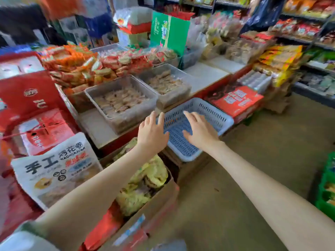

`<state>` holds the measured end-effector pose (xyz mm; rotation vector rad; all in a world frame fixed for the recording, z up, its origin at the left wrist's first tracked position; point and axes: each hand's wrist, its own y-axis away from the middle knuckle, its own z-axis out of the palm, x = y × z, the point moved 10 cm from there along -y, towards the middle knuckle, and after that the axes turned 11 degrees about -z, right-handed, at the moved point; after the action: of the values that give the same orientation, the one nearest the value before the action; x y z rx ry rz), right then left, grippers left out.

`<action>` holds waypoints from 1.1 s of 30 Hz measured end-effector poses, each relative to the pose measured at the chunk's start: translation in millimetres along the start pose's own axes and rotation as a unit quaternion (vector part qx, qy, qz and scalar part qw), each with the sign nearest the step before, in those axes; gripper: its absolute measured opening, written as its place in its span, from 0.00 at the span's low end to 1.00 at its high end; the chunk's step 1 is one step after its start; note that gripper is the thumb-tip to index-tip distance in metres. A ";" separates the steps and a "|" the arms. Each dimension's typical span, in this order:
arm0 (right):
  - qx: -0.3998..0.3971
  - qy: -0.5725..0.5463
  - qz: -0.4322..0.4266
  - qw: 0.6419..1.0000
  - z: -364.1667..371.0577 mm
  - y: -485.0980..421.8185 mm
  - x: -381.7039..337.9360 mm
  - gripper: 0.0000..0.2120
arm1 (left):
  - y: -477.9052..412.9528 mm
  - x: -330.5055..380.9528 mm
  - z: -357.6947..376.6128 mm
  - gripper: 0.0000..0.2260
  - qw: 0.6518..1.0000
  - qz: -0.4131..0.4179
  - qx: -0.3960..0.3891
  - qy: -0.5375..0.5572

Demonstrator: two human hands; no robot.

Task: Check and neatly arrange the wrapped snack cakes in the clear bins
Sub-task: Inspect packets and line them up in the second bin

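Two clear bins stand side by side on the display table, both holding several wrapped snack cakes: the near bin (125, 120) in front of me and the far bin (174, 69) behind it to the right. My left hand (152, 133) reaches forward with fingers straight, just below the near bin's front corner, holding nothing. My right hand (199, 131) is stretched out flat over an empty blue-white slotted basket (215, 113) and grips nothing. The frame is blurred by motion.
Orange and red snack packs (76, 67) are piled behind the bins. A cardboard box with yellow packets (145, 183) sits below my left arm. Red boxes (235, 102) lie right of the basket, shelves of goods stand at right, bare floor (262, 160) lies between.
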<state>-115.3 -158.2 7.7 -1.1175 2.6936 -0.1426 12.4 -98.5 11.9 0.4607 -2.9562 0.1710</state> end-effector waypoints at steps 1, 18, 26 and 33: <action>-0.010 -0.008 -0.008 1.000 3.9 -11.1 15.6 0.32 | -14.4 7.0 7.1 0.32 1.000 -0.019 -0.004 -0.007; -0.081 0.012 -0.109 0.991 2.5 -196.0 333.6 0.31 | -304.7 174.7 83.7 0.31 0.989 -0.145 -0.014 -0.036; -0.132 -0.012 -0.231 0.964 37.8 -267.0 370.8 0.29 | -339.9 170.4 118.1 0.31 0.955 -0.296 -0.014 -0.015; -0.143 -0.064 -0.303 0.940 77.2 -312.1 345.7 0.32 | -337.3 126.7 127.0 0.26 0.922 -0.385 -0.023 -0.025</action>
<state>-119.5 -623.7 -70.5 -1.9432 2.2145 0.2272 -18.2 -472.0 -62.5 1.5677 -2.5660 -0.0047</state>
